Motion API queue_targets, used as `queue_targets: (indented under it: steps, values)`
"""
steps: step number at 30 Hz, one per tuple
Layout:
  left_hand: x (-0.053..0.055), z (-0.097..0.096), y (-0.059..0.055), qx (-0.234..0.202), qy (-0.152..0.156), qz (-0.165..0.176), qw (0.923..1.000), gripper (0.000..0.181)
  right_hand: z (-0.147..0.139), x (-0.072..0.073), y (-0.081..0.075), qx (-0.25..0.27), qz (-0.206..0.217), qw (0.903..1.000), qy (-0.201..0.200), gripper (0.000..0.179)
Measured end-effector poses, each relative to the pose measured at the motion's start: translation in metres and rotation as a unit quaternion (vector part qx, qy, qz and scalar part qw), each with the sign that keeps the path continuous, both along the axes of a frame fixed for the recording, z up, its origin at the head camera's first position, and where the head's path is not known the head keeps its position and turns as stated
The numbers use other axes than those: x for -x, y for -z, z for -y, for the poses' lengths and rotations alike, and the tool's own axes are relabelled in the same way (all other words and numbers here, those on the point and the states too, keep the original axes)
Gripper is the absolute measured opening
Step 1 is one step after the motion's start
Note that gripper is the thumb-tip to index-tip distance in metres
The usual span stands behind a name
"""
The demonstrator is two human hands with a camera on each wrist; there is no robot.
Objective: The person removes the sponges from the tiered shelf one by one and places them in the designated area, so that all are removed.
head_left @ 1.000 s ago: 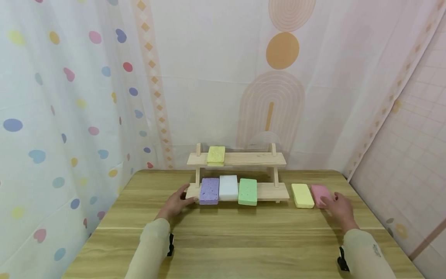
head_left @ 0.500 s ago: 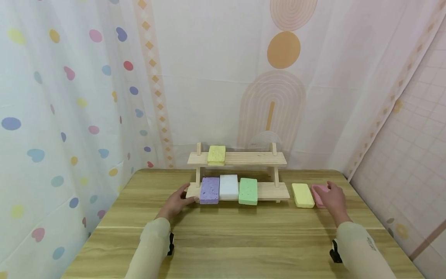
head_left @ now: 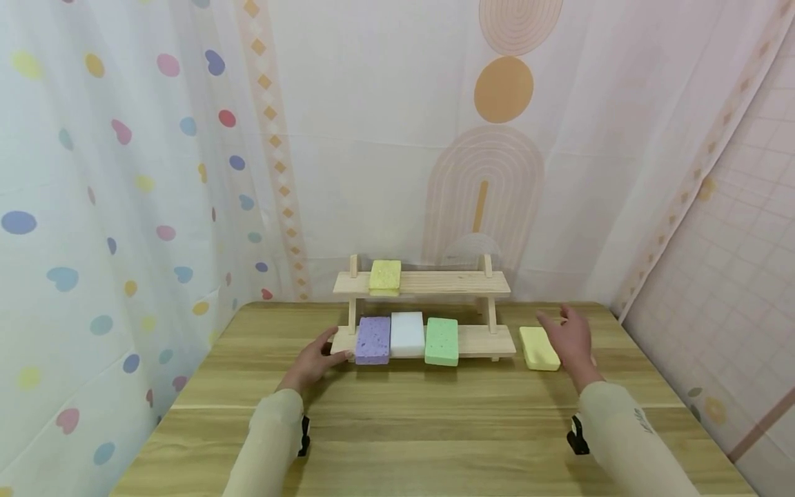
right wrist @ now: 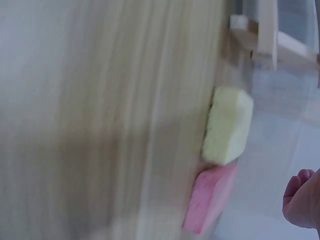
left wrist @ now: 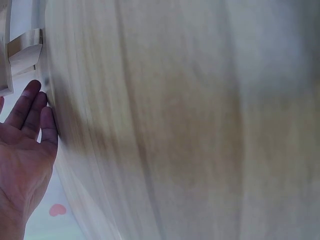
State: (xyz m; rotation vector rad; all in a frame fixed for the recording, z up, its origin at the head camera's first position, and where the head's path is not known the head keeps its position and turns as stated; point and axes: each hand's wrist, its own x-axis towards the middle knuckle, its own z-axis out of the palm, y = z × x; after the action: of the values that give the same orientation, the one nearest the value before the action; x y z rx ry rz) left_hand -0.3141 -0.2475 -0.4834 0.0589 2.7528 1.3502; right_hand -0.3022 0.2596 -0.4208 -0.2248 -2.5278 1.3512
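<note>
Just right of the two-tier pale-wood rack (head_left: 435, 282) my left hand (head_left: 312, 362) grips, a pale-yellow oblong sponge (head_left: 537, 349) lies front-to-back, nearer my empty right hand (head_left: 571, 343).

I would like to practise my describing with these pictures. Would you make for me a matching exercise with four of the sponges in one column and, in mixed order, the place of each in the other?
Column 1
1. purple sponge
2. white sponge
3. green sponge
4. pink sponge

Column 2
A. on the lower shelf, between two other sponges
B. on the table, next to a pale yellow sponge
C. on the lower shelf, right end of the row of three
D. on the lower shelf, left end of the row of three

Right pairs: 1-D, 2-A, 3-C, 4-B
</note>
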Motion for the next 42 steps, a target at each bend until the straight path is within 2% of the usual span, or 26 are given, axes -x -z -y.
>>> queue_targets:
  steps: [11,22,30,37,42]
  values:
    - [0.0,0.0,0.001,0.0,0.001,-0.002,1.0,0.086,0.038,0.013,-0.014,0.027,-0.028,0.9992,-0.002,0.075]
    - [-0.005,0.002,0.007,-0.003,-0.001,0.002,1.0,0.088,0.082,0.02,-0.02,0.063,-0.057,0.9957,-0.038,0.072]
    - [-0.004,0.003,0.006,-0.005,-0.001,-0.001,1.0,0.088,0.114,0.028,-0.026,0.101,-0.049,0.9917,-0.063,0.077]
    - [-0.002,0.003,0.004,-0.01,0.001,-0.006,0.9999,0.089,0.146,0.027,-0.035,0.097,-0.063,0.9914,-0.062,0.075]
    - [-0.001,0.001,0.004,-0.014,0.003,-0.01,0.9998,0.088,0.169,0.03,-0.035,0.098,-0.063,0.9913,-0.062,0.075]
